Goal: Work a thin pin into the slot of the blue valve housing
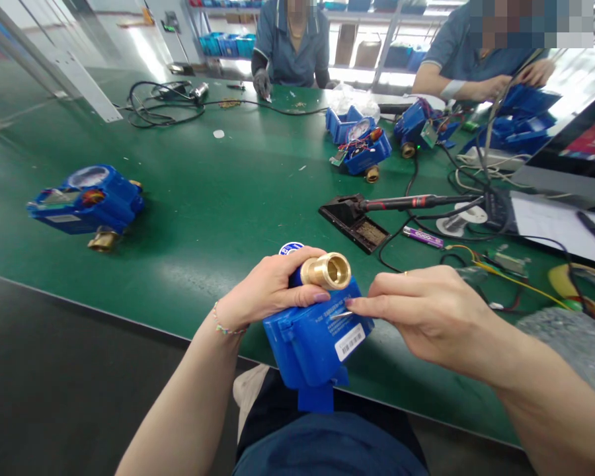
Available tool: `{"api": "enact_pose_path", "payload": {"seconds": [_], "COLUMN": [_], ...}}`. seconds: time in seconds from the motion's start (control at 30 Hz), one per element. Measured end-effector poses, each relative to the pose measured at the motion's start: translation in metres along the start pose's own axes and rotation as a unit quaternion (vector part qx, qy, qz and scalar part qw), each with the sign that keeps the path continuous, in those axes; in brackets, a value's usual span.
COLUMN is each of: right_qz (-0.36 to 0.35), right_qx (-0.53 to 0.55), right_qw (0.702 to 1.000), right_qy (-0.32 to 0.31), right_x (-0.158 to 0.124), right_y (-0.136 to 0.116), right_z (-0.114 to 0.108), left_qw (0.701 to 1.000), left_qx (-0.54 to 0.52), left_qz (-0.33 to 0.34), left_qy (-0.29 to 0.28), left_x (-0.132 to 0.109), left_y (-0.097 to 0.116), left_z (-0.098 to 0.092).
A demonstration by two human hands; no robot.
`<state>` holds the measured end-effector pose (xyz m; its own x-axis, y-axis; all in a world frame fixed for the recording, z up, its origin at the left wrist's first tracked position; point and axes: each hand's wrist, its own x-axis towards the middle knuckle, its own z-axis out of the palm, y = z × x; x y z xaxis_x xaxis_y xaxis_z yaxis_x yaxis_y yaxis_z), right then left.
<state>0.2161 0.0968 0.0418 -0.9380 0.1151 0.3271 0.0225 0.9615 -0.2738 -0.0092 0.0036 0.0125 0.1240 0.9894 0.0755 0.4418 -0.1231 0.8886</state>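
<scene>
Left hand (268, 287) gripping blue meter (312, 337) by brass fitting (327, 270), held over desk (203, 218) edge. Right hand (426, 311) fingers pinching thin pin (341, 315) against casing. Best: keeping meter steady, pin flat.

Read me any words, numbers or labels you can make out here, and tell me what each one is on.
Nothing can be quoted with certainty.
White barcode sticker on the blue meter in the left hand: too small to read.
Line of print above it, by the right hand: blurred.
Round blue-and-white cap behind the left hand: marks unreadable.
Purple pen-like item on the green table: print too small.
</scene>
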Motion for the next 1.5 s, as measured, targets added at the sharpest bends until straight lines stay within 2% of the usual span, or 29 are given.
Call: {"api": "enact_pose_path", "payload": {"seconds": [0.43,0.6,0.73,0.87,1.0,1.13,1.27,1.5], "right_qz": [0.033,0.014,0.037,0.016,0.042,0.014,0.033,0.023], "right_qx": [0.013,0.02,0.017,0.009,0.02,0.018,0.014,0.002], "right_qw": [0.999,1.0,0.999,1.0,0.999,1.0,0.999,1.0], "right_qy": [-0.019,-0.015,-0.02,-0.007,-0.015,0.003,-0.008,-0.007], "right_x": [-0.0023,-0.0015,-0.0017,-0.0009,-0.0002,0.0014,0.002,0.003], "right_y": [-0.0001,-0.0017,-0.0011,-0.0009,0.0007,-0.0002,-0.001,-0.0015], "right_z": [-0.0013,-0.0015,-0.0022,-0.0021,-0.0011,-0.0006,-0.0013,-0.0016], "left_qw": [1.0,1.0,1.0,1.0,1.0,1.0,1.0,1.0], "left_qx": [0.002,-0.002,0.001,0.0,0.001,0.002,0.001,-0.002], "left_qz": [0.0,0.0,-0.006,-0.003,0.004,0.013,0.008,0.013], "left_qy": [0.001,0.002,-0.007,0.002,-0.002,0.002,-0.004,0.01], "left_x": [-0.0009,-0.0004,-0.0004,-0.0005,-0.0007,-0.0012,-0.0015,-0.0003], "left_y": [0.0001,-0.0001,-0.0005,-0.0009,-0.0015,-0.0016,-0.0005,-0.0016], "left_z": [-0.0003,0.0004,0.0004,0.0001,0.0,0.0001,0.0001,0.0013]}}
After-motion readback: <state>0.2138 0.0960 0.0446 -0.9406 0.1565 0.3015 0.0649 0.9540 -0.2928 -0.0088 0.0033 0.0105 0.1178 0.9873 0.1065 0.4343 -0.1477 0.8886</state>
